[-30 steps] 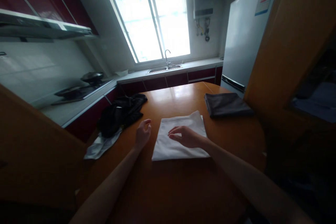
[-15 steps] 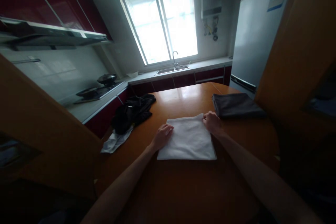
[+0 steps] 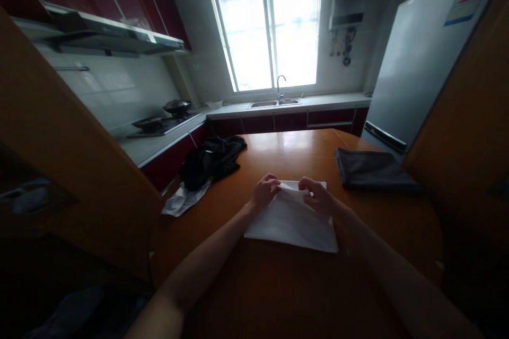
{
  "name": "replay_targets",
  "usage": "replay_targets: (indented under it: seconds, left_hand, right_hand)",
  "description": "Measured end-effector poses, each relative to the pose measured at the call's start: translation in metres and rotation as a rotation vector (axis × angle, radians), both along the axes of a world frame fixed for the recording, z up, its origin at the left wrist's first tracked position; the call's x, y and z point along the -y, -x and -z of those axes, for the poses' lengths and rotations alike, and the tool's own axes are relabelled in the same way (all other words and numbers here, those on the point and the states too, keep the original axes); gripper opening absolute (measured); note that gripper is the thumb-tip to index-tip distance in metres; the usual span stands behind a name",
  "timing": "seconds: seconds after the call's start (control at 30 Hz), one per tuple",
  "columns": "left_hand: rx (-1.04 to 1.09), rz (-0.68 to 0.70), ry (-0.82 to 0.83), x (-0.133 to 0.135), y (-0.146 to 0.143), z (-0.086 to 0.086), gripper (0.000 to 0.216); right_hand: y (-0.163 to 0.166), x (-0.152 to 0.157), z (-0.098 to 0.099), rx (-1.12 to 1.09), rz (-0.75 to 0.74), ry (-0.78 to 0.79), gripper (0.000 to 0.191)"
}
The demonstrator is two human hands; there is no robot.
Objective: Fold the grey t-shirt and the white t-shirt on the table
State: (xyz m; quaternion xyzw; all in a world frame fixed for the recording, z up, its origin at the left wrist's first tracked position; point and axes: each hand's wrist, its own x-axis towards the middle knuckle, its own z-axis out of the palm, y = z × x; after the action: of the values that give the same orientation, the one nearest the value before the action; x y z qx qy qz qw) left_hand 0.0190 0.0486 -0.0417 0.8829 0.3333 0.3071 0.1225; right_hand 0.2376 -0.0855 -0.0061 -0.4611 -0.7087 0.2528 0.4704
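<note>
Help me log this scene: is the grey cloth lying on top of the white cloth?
No, the grey cloth lies on the table to the right of the white cloth, apart from it.

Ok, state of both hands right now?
Left hand: closed, apparently pinching the folded white cloth near its far edge.
Right hand: closed, apparently pinching the same cloth.

Bare forearms point(image 3: 212, 251), slimmer toward the wrists point(image 3: 249, 208), and bare hands point(image 3: 264, 192)

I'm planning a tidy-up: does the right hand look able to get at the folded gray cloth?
Probably yes: nothing visible stands between the right hand and the gray cloth, though that hand is touching the white cloth.
</note>
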Motion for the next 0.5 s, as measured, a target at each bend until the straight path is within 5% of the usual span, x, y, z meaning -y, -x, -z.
replay_targets:
  seconds: [0.17,0.37,0.5]
  left_hand:
    - [0.056,-0.016,-0.124,0.002,0.009,-0.012,0.015]
    - [-0.001,-0.122,-0.321,0.015,0.014,-0.034,0.028]
    - [-0.04,-0.112,-0.157,0.02,0.012,-0.04,0.026]
  right_hand:
    - [-0.011,-0.001,-0.006,-0.124,0.041,0.195,0.032]
    - [-0.029,-0.018,0.013,0.052,0.491,0.112,0.028]
    - [-0.047,-0.023,0.022,0.102,0.732,0.053,0.029]
